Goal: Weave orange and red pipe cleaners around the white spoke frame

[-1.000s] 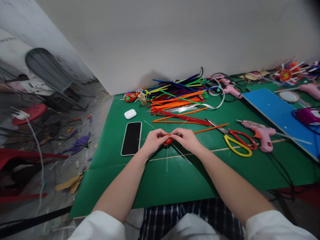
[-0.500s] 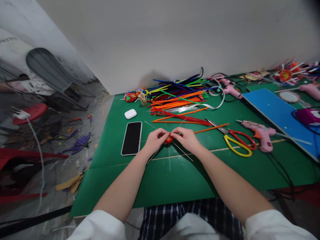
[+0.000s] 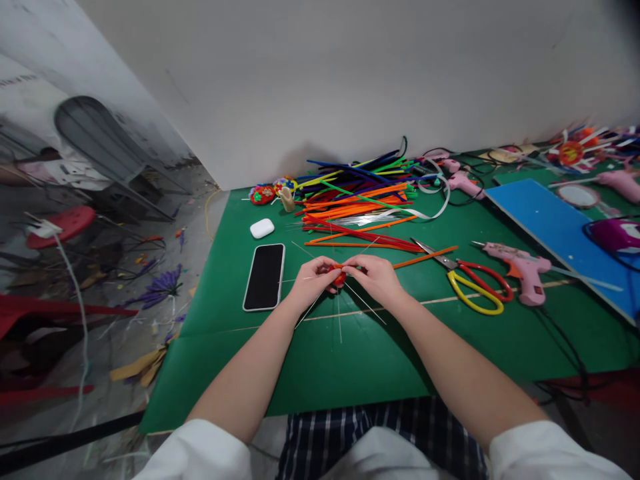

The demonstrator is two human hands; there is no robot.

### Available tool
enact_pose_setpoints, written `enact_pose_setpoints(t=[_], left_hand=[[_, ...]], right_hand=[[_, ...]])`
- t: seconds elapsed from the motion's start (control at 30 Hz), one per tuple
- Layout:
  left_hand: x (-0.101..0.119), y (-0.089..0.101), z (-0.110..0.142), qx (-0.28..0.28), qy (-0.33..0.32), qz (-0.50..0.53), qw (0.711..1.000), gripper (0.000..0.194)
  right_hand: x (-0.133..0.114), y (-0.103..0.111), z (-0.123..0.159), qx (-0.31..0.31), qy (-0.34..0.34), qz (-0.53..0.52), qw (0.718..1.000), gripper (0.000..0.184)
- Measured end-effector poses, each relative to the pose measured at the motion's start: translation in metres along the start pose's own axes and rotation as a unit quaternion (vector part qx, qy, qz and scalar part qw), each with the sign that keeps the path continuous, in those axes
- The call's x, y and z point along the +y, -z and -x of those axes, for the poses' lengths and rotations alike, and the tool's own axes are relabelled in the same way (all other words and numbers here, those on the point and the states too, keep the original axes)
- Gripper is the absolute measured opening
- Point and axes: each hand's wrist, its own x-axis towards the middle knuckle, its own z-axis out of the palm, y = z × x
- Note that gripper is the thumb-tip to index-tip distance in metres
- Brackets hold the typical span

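Between my hands is a small red-orange round piece (image 3: 339, 279) with several thin pale wires fanning out like spokes. My left hand (image 3: 314, 280) is closed on it from the left, thumb and fingers pinched together. On the other side, the fingertips of my right hand (image 3: 371, 275) pinch at an orange strand on top of the piece. An orange pipe cleaner (image 3: 425, 257) reaches out to the right from behind my right hand, crossing the blades of the scissors (image 3: 463, 277). Whether it joins the strand in my fingers is hidden.
A phone (image 3: 264, 277) and a white case (image 3: 262, 229) lie left of my hands. Behind them is a pile of coloured pipe cleaners (image 3: 360, 193). A pink glue gun (image 3: 525, 270) and a blue board (image 3: 555, 227) are to the right. A person sits beyond the table's left side.
My left fingers have shifted around the red-orange piece, and more of them shows beside it. The orange strand on top shows more. The pipe cleaner's far end has barely moved.
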Motion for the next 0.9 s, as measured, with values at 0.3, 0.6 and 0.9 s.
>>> enact_pose_setpoints(t=[0.3, 0.6, 0.9], left_hand=[[0.0029, -0.0022, 0.0012, 0.014, 0.015, 0.02, 1.0, 0.033], [0.0006, 0.0001, -0.0001, 0.019, 0.001, 0.018, 1.0, 0.034], [0.0018, 0.0008, -0.0004, 0.026, 0.014, 0.002, 1.0, 0.029]], right_hand=[[0.0007, 0.0003, -0.0019, -0.023, 0.016, -0.028, 0.999, 0.014], [0.0022, 0.0021, -0.0011, -0.022, 0.051, 0.013, 0.998, 0.015], [0.0036, 0.0086, -0.0033, -0.067, 0.037, -0.021, 0.997, 0.015]])
